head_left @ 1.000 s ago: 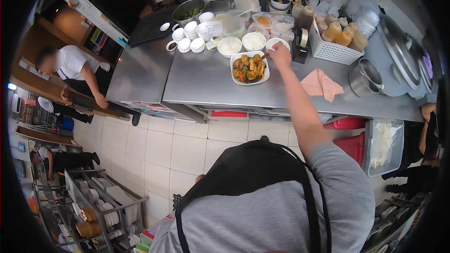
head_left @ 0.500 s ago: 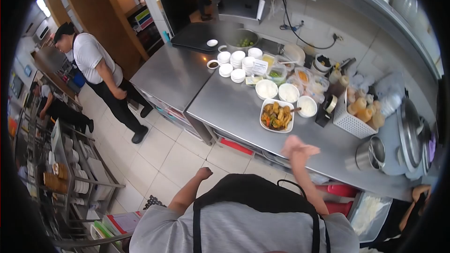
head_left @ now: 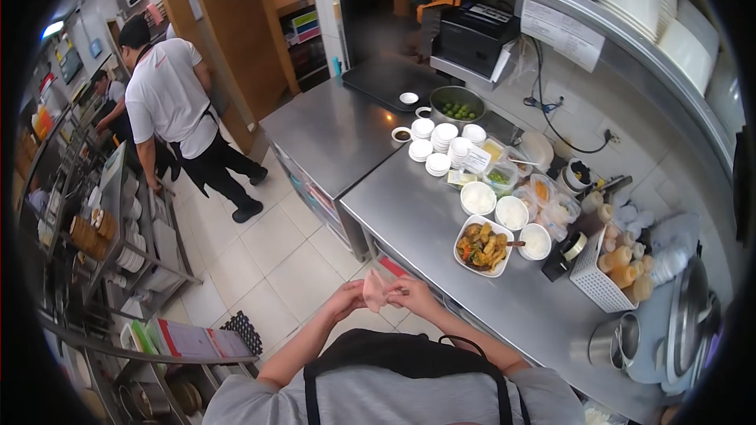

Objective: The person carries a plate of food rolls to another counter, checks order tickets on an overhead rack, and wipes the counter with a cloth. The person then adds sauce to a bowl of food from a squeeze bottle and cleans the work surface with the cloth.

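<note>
In front of my apron, above the floor tiles, my left hand [head_left: 344, 300] closes on one side of a thin pink cloth [head_left: 373, 293]. On its other side my right hand [head_left: 409, 296] pinches it between the fingers. Whether it is fabric or paper is hard to tell. On the steel counter [head_left: 417, 220] to the right stands a square white bowl [head_left: 504, 269] of stew with a brown handle in it. Behind it are several white bowls of rice [head_left: 512, 212].
Stacks of small white dishes [head_left: 444, 135], a pot of green vegetables [head_left: 458, 102] and a white basket of bottles [head_left: 602, 275] stand along the counter. A co-worker [head_left: 169, 94] walks at the left beside a metal rack [head_left: 169, 228]. An overhead shelf [head_left: 598, 24] runs along the wall.
My right hand, with the pink cloth, has come left from the counter edge to my left hand, and both now hold it. The view has turned left. The co-worker has turned away toward the rack.
</note>
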A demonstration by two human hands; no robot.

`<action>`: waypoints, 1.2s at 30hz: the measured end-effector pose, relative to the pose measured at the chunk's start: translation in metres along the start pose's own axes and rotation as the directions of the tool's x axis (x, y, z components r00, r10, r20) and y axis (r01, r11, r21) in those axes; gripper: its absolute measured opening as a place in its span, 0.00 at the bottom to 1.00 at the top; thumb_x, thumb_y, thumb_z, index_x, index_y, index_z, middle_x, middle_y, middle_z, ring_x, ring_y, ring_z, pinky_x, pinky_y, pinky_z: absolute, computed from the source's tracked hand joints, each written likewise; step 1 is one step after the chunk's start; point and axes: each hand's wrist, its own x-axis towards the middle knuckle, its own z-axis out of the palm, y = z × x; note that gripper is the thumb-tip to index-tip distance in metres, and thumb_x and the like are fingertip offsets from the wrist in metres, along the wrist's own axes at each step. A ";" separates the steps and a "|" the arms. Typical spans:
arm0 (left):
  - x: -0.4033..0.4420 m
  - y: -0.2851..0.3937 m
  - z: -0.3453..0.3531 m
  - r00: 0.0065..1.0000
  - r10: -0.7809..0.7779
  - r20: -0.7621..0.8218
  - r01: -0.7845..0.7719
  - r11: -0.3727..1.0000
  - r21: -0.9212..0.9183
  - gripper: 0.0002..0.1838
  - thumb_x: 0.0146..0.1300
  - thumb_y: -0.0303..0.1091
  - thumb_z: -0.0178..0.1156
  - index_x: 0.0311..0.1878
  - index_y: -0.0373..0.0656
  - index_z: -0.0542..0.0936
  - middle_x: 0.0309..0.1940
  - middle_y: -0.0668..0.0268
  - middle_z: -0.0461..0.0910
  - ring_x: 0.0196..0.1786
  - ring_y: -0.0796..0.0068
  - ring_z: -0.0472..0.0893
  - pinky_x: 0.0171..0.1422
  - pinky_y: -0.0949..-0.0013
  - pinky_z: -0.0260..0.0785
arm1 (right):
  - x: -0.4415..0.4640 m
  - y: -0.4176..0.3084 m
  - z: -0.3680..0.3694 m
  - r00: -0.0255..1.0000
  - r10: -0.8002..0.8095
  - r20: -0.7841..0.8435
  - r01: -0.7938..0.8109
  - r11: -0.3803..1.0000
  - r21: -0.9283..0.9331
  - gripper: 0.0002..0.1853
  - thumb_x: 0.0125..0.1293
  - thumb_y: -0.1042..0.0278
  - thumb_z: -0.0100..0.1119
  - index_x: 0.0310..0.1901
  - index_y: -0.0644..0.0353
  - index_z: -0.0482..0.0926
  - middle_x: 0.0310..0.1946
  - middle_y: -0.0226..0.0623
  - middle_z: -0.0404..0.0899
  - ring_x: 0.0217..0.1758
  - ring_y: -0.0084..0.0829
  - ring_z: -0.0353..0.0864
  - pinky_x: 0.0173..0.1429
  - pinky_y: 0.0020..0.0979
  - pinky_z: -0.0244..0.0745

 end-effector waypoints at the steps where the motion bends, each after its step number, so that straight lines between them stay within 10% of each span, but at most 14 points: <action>1: -0.005 0.004 -0.005 0.999 0.011 -0.031 -0.013 0.998 -0.063 0.20 0.66 0.42 0.49 0.54 0.38 0.69 0.46 0.62 0.76 0.47 0.69 0.78 0.50 0.67 0.72 | 0.007 0.005 0.001 0.996 -0.085 0.037 0.084 0.996 0.007 0.11 0.50 0.79 0.62 0.38 0.62 0.80 0.35 0.38 0.78 0.34 0.28 0.79 0.40 0.27 0.76; 4: -0.028 0.024 0.004 0.993 0.015 -0.119 -0.030 0.991 -0.128 0.19 0.64 0.38 0.53 0.53 0.36 0.71 0.44 0.61 0.78 0.44 0.72 0.78 0.47 0.68 0.72 | 0.018 -0.002 0.011 0.983 -0.147 0.108 0.136 0.986 0.100 0.12 0.50 0.77 0.62 0.39 0.62 0.80 0.36 0.38 0.77 0.35 0.29 0.79 0.40 0.27 0.76; 6: -0.035 0.030 0.008 0.972 0.105 -0.212 -0.051 0.968 0.247 0.15 0.60 0.33 0.57 0.48 0.35 0.74 0.38 0.63 0.79 0.40 0.76 0.78 0.45 0.71 0.71 | 0.025 -0.014 0.012 0.982 -0.128 0.141 0.106 0.983 0.153 0.12 0.51 0.76 0.62 0.40 0.61 0.80 0.36 0.38 0.78 0.35 0.29 0.79 0.41 0.27 0.75; 18: -0.068 0.088 -0.135 0.847 0.397 -0.354 -0.051 0.724 0.688 0.09 0.56 0.28 0.60 0.38 0.35 0.79 0.27 0.66 0.80 0.31 0.81 0.76 0.37 0.75 0.69 | 0.141 -0.057 0.061 0.960 -0.245 -0.134 0.200 0.939 -0.279 0.04 0.52 0.76 0.57 0.32 0.62 0.77 0.30 0.40 0.76 0.34 0.42 0.76 0.39 0.35 0.70; 25: -0.081 0.132 -0.206 0.810 0.455 -0.371 0.042 0.585 0.810 0.07 0.54 0.31 0.61 0.35 0.40 0.81 0.23 0.62 0.80 0.29 0.77 0.77 0.37 0.72 0.70 | 0.196 -0.089 0.109 0.972 -0.166 -0.165 0.135 0.973 -0.185 0.05 0.57 0.75 0.55 0.36 0.61 0.74 0.28 0.34 0.77 0.33 0.26 0.76 0.39 0.28 0.70; 34: -0.081 0.207 -0.254 0.969 0.163 -0.185 -0.065 0.892 0.447 0.04 0.59 0.27 0.57 0.35 0.37 0.77 0.28 0.72 0.79 0.31 0.82 0.76 0.39 0.79 0.67 | 0.234 -0.101 0.105 0.981 0.082 0.177 -0.102 0.989 0.107 0.07 0.60 0.68 0.56 0.38 0.58 0.73 0.25 0.25 0.73 0.28 0.17 0.68 0.32 0.22 0.64; 36: -0.071 0.225 -0.260 0.956 0.255 -0.143 -0.215 0.945 0.249 0.11 0.60 0.32 0.58 0.43 0.38 0.76 0.35 0.66 0.79 0.39 0.77 0.77 0.46 0.74 0.69 | 0.246 -0.118 0.096 0.983 0.109 0.151 -0.179 0.780 0.600 0.11 0.61 0.66 0.56 0.44 0.59 0.72 0.33 0.29 0.73 0.37 0.19 0.71 0.38 0.23 0.68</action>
